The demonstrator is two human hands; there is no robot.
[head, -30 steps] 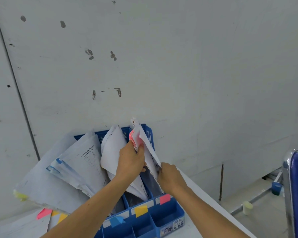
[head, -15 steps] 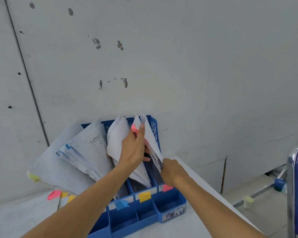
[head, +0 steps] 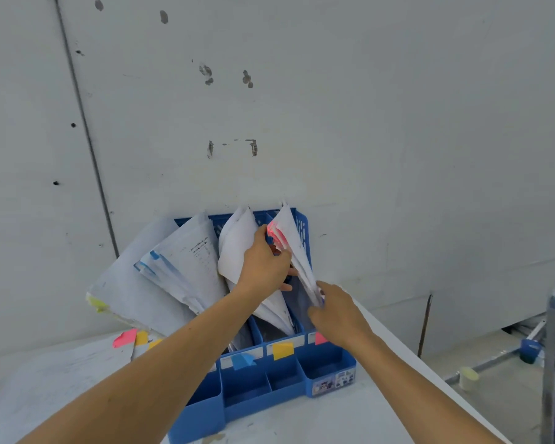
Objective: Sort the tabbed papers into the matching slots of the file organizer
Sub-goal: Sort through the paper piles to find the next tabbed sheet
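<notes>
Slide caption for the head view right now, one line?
Left hand and right hand hold pink-tabbed papers in the rightmost slot of the blue file organizer.

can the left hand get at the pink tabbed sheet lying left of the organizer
Probably yes, once it lets go: the pink tabbed sheet lies exposed, but the left hand holds papers in the organizer.

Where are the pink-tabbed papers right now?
Head view: the pink-tabbed papers stand in the rightmost slot of the blue organizer, gripped near the top by the left hand and pinched lower down by the right hand.
</notes>
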